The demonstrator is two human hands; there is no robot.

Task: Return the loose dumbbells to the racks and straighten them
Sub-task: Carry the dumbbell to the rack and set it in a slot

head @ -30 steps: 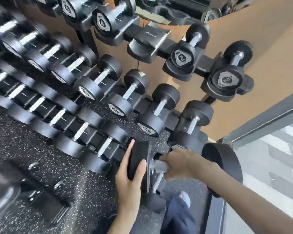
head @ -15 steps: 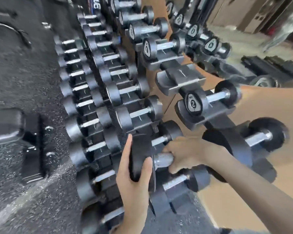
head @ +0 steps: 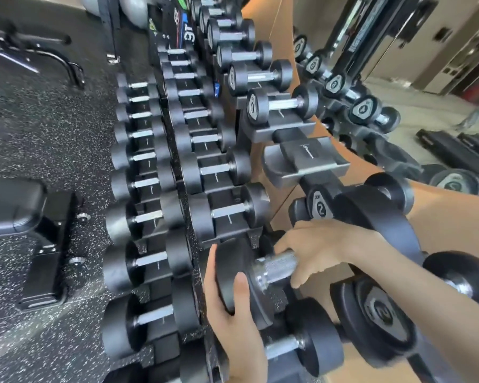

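The right hand (head: 324, 250) grips the dumbbell (head: 277, 265) by its knurled handle and the left hand (head: 233, 313) cups its head, close before the tiered rack (head: 304, 161). Speckled black rubber floor (head: 39, 128) lies to the left, and a mirror (head: 398, 78) is behind.

- The dumbbell (head: 242, 277) I'm holding has matt black rubber heads. My left hand (head: 227, 308) holds one of them. The handle under my right hand (head: 321, 250) is bright metal, knurled and rough.
- In the centre of the frame, the racked dumbbells (head: 227, 214) have the same dull black heads and smooth, shiny metal handles.
- Right of centre, the empty cradle (head: 307, 161) looks like smooth black plastic with a slight sheen.
- On the left, the floor (head: 53, 128) is grainy black rubber flecked with white.
- At the left edge, the bench pad (head: 11, 205) is smooth, black and softly glossy.
- On the right, the wall panel (head: 440, 217) is matt, tan and smooth.
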